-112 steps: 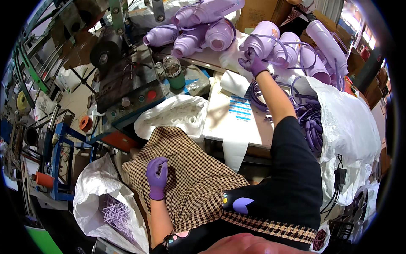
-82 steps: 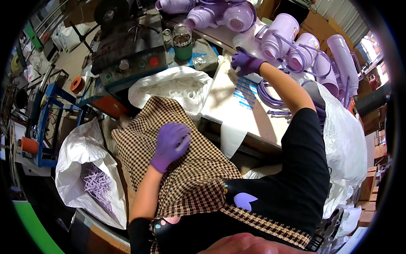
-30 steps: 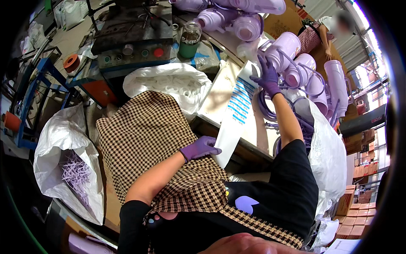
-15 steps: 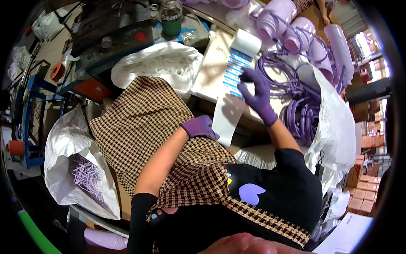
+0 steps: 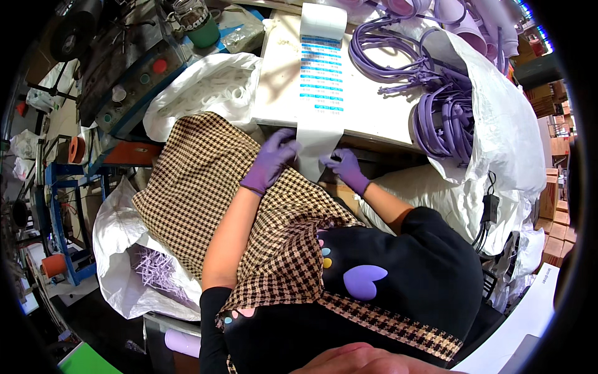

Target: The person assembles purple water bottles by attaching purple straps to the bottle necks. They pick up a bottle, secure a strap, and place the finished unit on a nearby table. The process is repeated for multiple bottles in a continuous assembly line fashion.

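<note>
A strip of small blue-and-white labels (image 5: 321,78) runs from its roll (image 5: 322,23) toward me across the white tabletop. Its blank white backing (image 5: 317,140) hangs over the near edge, between my hands. My left hand (image 5: 270,163), in a purple glove, is at the backing's left edge with its fingers loosely bent and apart. On the other side, my purple-gloved right hand (image 5: 349,171) has thumb and fingers closed at the backing's right edge, low down. The lower end of the backing lies near my lap, over the checked apron (image 5: 199,181).
Purple tubing coils (image 5: 443,121) lie right of the labels, beside a large white sack (image 5: 498,112). Left stands a white bag of pale rings (image 5: 205,93), near a machine with a red button (image 5: 160,65). A lower-left bag holds thin lilac pieces (image 5: 159,271). A green-bottomed jar (image 5: 202,31) stands behind.
My right hand has come down from above the labels to the backing's right edge. My left hand has moved up and left from the backing's lower end. The view has shifted.
</note>
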A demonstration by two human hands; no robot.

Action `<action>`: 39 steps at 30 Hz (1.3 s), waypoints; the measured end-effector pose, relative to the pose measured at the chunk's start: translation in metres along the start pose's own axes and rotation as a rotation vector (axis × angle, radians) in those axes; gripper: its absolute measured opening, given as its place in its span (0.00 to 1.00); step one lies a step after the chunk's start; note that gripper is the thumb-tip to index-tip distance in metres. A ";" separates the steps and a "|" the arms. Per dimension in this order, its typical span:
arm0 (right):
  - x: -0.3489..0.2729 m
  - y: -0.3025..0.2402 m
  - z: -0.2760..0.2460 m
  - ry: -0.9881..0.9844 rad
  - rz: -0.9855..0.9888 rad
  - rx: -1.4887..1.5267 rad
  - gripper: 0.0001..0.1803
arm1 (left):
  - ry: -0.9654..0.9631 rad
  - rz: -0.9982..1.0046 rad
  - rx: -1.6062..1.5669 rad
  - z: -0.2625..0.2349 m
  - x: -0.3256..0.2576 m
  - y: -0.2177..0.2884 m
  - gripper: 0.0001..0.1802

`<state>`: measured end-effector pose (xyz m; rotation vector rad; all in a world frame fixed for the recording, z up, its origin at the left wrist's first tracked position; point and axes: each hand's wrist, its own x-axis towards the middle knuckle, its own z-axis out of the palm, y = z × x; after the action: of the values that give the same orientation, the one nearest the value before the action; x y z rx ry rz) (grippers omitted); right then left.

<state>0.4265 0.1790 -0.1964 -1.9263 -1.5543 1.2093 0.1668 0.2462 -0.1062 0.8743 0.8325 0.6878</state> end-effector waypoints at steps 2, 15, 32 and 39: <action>0.029 0.003 -0.002 -0.082 0.104 -0.119 0.31 | 0.091 0.141 -0.034 -0.014 -0.007 -0.008 0.25; 0.098 0.041 0.023 -0.027 0.063 -0.671 0.33 | 0.217 0.188 0.052 -0.001 -0.026 -0.001 0.22; 0.142 0.097 0.032 -0.015 -0.032 -0.656 0.42 | 1.109 0.720 0.262 -0.073 -0.279 0.033 0.15; 0.086 0.037 0.033 -0.083 -0.405 -0.282 0.35 | 1.934 0.195 0.091 -0.101 -0.466 -0.184 0.17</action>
<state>0.4235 0.2402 -0.2751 -1.6139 -2.1266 0.9451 -0.1208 -0.1745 -0.1476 0.0835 2.4764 1.6737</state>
